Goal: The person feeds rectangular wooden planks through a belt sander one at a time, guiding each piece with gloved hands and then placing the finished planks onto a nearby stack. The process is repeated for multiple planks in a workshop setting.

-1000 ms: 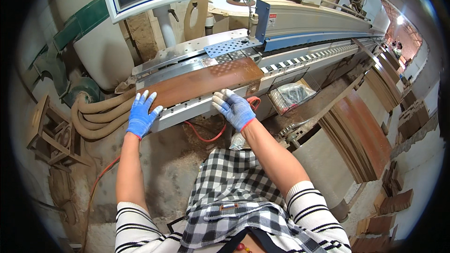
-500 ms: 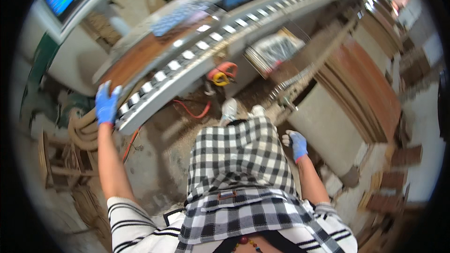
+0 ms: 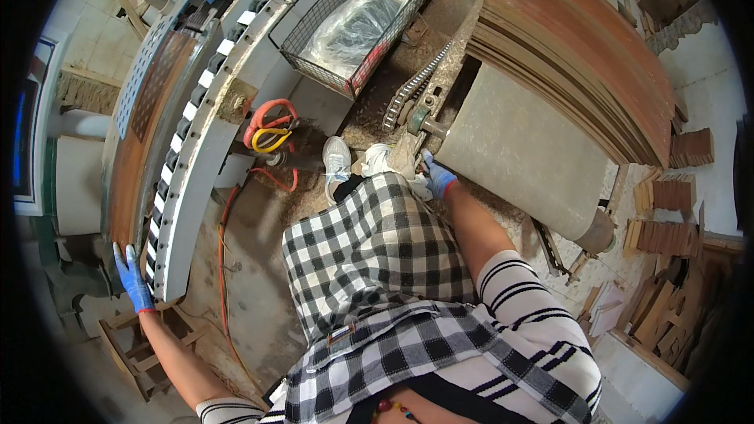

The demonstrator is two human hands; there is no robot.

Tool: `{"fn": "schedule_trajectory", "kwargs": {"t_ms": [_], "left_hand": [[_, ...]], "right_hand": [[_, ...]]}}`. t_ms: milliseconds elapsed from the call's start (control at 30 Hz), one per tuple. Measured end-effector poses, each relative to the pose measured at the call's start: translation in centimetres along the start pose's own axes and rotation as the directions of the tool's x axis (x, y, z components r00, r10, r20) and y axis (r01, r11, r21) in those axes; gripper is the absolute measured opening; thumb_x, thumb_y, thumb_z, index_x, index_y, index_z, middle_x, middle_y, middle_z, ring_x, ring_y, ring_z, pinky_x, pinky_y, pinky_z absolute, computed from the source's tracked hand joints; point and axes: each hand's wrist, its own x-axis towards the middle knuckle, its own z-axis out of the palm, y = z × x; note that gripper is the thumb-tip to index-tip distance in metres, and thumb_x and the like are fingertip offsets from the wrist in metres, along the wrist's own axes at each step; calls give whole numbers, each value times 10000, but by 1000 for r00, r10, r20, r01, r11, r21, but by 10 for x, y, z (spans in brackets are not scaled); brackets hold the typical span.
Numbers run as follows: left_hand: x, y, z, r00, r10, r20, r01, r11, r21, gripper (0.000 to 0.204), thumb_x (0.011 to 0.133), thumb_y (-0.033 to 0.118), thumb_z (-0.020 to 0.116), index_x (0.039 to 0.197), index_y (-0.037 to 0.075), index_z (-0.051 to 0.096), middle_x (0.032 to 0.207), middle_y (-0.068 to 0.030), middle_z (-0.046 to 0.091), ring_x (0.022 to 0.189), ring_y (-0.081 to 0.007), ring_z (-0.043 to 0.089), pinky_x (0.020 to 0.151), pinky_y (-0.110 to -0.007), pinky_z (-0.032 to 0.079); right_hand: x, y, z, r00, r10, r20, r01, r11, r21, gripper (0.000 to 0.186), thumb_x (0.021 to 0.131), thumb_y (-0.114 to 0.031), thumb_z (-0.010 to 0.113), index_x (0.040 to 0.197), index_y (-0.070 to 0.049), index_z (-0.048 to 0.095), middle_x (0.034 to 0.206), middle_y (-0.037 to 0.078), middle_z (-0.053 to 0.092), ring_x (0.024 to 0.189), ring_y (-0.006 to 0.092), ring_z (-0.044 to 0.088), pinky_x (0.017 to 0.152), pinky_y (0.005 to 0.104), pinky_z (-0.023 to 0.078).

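Right hand now low beside grey platform, apparently off panel

Right hand fingertips hidden behind checked skirt; left hand palm unseen against brown panel end.

- A screen stood at the far left edge, a tall narrow strip glowing blue inside a pale frame.
- A clear plastic bag, crumpled around dark contents, lay in the wire mesh basket near the top centre.
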Motion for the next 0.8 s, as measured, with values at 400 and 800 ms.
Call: {"fn": "schedule_trajectory", "kwargs": {"t_ms": [400,800], "left_hand": [[-9,4,-6,997,-77,1,77,997,-29,612,947,345,518,1416,9,313,1467,-137,313,1333,-227,314,1102,-338,231],[-8,10,-1,999,-36,-29,36,999,-5,600,941,317,537,1410,8,327,1457,-138,333,1315,-222,336,1088,-333,252]], "right_hand": [[23,-49,19,880,471,-65,-383,783,490,324,851,-470,594,798,-150,602,690,28,520,640,187,467,607,351,388],[61,-18,33,930,93,-354,-221,914,-341,248,846,-180,503,1024,-66,634,1056,174,641,969,368,614,863,449,462]]}}
